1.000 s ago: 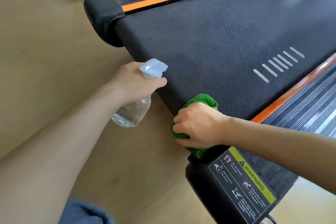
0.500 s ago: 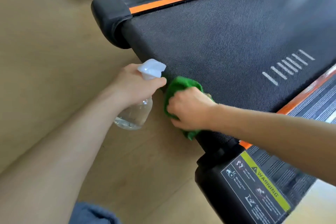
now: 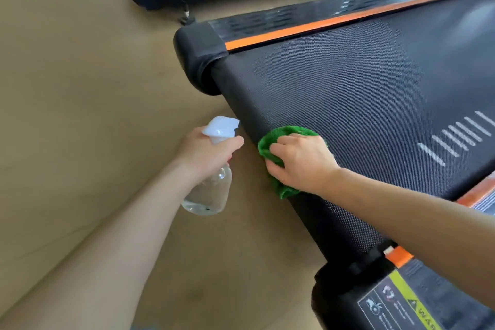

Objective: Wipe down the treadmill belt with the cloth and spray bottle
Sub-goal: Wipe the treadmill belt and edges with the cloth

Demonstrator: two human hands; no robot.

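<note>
The right hand (image 3: 301,161), gripping the green cloth (image 3: 281,136) at the belt (image 3: 361,104) edge, hides most of it, while the left hand (image 3: 206,153) wraps the spray bottle (image 3: 211,190) neck.

Single head-worn view, angled steeply down, close above treadmill belt (image 3: 361,83) rear edge

Bright, even daylight; pale glare patch on belt (image 3: 361,94) upper right, soft faint shadows on floor (image 3: 80,88), wide-angle bending at edges, slight motion blur along top and corners.
</note>
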